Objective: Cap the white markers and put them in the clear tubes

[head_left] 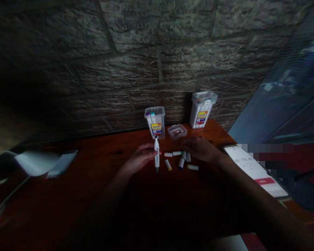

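Note:
My left hand (141,158) is closed round a white marker (157,155), held upright with its tip on the wooden table (99,195). Just behind it stands an open clear box (155,122) with markers inside. My right hand (199,148) lies palm down, fingers curled over several loose marker caps (181,161) scattered on the table; whether it grips one I cannot make out. A clear lid (177,131) lies between the two boxes.
A second clear marker box (202,108), closed, stands at the back against the stone wall (146,52). A phone (256,170) with a lit screen lies at the right. Papers and a flat white pack (60,164) lie at the left.

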{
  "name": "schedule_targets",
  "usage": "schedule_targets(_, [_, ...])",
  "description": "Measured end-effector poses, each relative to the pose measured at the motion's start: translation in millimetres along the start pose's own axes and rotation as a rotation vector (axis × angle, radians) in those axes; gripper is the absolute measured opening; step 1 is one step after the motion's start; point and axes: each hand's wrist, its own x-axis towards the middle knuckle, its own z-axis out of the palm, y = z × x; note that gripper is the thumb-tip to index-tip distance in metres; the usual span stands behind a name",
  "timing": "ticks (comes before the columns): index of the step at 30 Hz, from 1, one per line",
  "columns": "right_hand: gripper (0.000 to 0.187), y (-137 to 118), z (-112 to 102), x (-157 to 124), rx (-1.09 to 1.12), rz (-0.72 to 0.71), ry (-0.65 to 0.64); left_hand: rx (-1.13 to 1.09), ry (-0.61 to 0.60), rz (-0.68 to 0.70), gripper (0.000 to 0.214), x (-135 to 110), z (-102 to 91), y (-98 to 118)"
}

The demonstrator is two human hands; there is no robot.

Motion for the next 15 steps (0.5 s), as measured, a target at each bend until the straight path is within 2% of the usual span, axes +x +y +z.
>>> schedule_targets(9, [0.022, 1.6, 2.3, 0.2, 0.140, -0.007, -0.126, -0.016, 0.015, -0.012, 0.038, -0.2, 1.9, 0.9])
schedule_targets(15, [0.020, 2.2, 3.7, 0.1, 0.219, -0.016, -0.132, -0.006, 0.016, 0.000, 0.038, -0.6, 2.2, 0.9])
